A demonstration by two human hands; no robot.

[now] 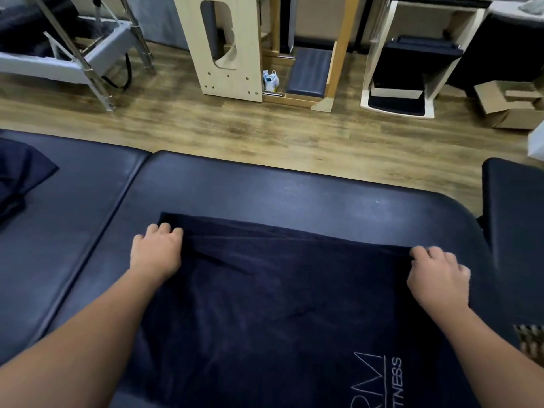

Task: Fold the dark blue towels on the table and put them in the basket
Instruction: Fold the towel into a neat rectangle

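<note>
The fold looked to be under way: a towel (279, 290) lay spread on the table (265, 187), and each hand gripped a far corner. The left hand (156, 251) curled its fingers over the far-left corner; the right hand (438, 275) pinched the far-right one. Next, both corners probably needed lifting and carrying evenly toward the near edge. Another towel (20, 175) lay bunched at left, and wicker at the right edge (531, 341) may have been the basket.

A dark blue terry towel (279, 290) lies flat on the padded dark vinyl surface (294, 187) before me. My left hand (156, 251) grips its far left corner, my right hand (435, 275) its far right. Another crumpled dark blue towel (20, 178) lies far left.
</note>
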